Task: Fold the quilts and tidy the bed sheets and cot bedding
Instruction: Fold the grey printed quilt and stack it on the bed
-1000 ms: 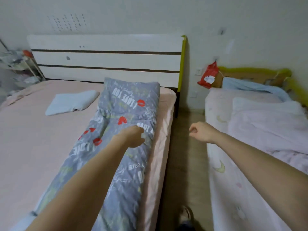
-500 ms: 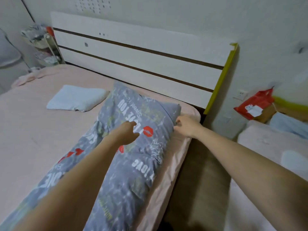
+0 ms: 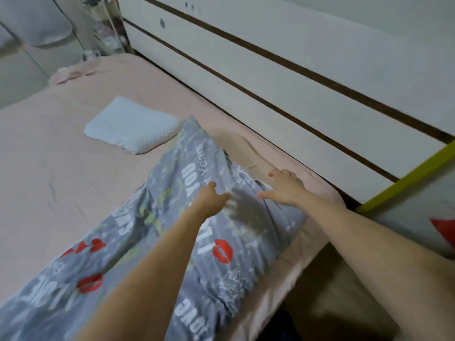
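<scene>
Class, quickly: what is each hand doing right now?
Left hand: grips a fold of the grey quilt.
Right hand: open, fingers spread, resting on the quilt.

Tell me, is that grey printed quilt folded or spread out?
Folded: the grey quilt lies as a long narrow strip along the pink sheet, its head end lifted in the left hand.

A white headboard (image 3: 295, 77) with dark stripes (yellow-green trim (image 3: 408, 178) at its end) spans twelve to three o'clock; a wire rack (image 3: 108, 28) stands at eleven.

The grey quilt (image 3: 172, 242) carries white print — "YOU", "Years", "I LOVE" — the rest too blurred.
</scene>
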`<state>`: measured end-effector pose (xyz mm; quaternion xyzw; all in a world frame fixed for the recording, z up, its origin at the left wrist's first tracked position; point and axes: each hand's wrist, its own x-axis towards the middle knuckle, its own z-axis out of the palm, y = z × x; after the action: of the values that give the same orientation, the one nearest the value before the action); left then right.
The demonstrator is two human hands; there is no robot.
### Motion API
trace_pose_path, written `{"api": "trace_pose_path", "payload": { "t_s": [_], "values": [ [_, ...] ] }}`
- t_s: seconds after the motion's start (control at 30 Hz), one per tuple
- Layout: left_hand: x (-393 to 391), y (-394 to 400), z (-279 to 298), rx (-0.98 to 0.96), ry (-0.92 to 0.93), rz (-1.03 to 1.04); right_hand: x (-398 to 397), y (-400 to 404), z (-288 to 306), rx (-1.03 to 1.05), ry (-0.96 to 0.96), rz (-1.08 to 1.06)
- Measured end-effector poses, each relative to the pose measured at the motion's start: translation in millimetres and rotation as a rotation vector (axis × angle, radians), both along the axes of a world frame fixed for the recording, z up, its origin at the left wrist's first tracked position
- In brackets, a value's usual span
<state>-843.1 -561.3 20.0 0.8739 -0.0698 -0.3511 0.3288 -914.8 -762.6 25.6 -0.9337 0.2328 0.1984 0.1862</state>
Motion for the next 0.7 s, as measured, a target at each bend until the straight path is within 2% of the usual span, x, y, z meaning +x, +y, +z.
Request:
{"api": "trace_pose_path", "payload": {
  "t_s": [0.23, 0.4, 0.5, 0.7],
  "values": [
    [41.6, -60.9, -36.4, -0.110, 0.263, 0.487, 99.0, -30.4, -109.9, 0.407, 0.093, 0.030],
    [77.7, -116.2, -61.1, -0.049, 0.288, 0.574, 128.4, -43.5, -162.4, 0.494, 0.134, -0.079],
    [87.7, -130.8, -78.0, -0.078, 0.273, 0.599, 139.3, -45.6, -177.9, 0.506, 0.135, -0.189],
    [95.0, -129.3, -98.8, -0.105, 0.266, 0.697, 145.5, -49.0, -198.4, 0.735, 0.126, -0.408]
  ]
}}
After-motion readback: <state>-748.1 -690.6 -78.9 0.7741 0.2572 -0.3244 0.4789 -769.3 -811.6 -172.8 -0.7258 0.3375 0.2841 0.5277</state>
